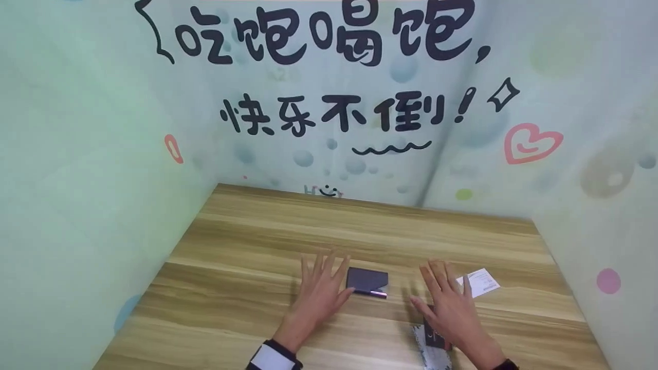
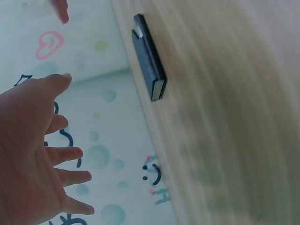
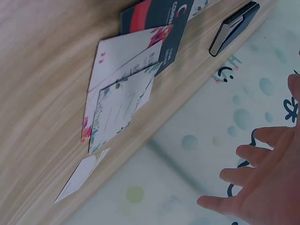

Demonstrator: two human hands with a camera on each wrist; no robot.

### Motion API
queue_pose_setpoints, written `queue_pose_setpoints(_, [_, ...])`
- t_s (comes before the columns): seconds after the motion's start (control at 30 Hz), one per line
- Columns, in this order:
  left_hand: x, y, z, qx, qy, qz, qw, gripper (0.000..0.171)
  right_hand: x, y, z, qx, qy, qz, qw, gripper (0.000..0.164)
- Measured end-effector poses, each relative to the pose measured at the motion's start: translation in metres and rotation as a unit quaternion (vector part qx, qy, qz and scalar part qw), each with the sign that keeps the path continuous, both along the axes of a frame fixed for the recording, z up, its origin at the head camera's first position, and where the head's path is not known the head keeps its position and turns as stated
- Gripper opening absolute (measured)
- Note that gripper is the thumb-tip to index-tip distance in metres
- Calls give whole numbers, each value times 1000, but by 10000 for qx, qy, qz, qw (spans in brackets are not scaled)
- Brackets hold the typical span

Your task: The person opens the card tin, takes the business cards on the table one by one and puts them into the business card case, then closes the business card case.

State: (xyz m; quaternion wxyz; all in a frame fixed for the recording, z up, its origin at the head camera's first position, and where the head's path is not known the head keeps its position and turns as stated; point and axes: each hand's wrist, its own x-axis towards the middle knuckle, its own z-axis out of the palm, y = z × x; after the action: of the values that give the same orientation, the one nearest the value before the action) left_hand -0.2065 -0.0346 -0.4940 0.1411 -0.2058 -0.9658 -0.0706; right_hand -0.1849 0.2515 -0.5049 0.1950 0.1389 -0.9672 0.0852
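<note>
A dark blue card holder [image 1: 367, 277] with a shiny metal edge lies on the wooden table. Just left of it, my left hand [image 1: 317, 290] hovers with its fingers spread; its palm shows bare in the left wrist view. My right hand [image 1: 452, 308] is raised over several cards, fingers extended, and grips nothing. Below it are a black card [image 1: 433, 335] and a patterned card [image 1: 437, 357], partly hidden by the hand. In the right wrist view, a white card with leaf trim [image 3: 122, 108] overlaps a white card with red flowers [image 3: 105, 56].
A small white printed card [image 1: 483, 283] lies right of the right hand. The wooden table [image 1: 247, 226] meets a pale printed backdrop [image 1: 288, 169] at the back and both sides. Black lettering covers its rear panel.
</note>
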Motion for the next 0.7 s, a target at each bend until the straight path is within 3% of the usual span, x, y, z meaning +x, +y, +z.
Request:
queue_pose_setpoints(0.23, [3,15,-11,92,-167,-129,9997,63,-4,-12,-7,75,-83,120,9999,69])
queue_pose_setpoints(0.5, [-7,31,-12,118,-153,-334,9993,61,-8,-25,-11,291,4,338,9990,67])
queue_pose_setpoints(0.7, [-7,38,-20,-28,-182,-463,9988,60,-8,-30,-13,530,18,491,9974,68])
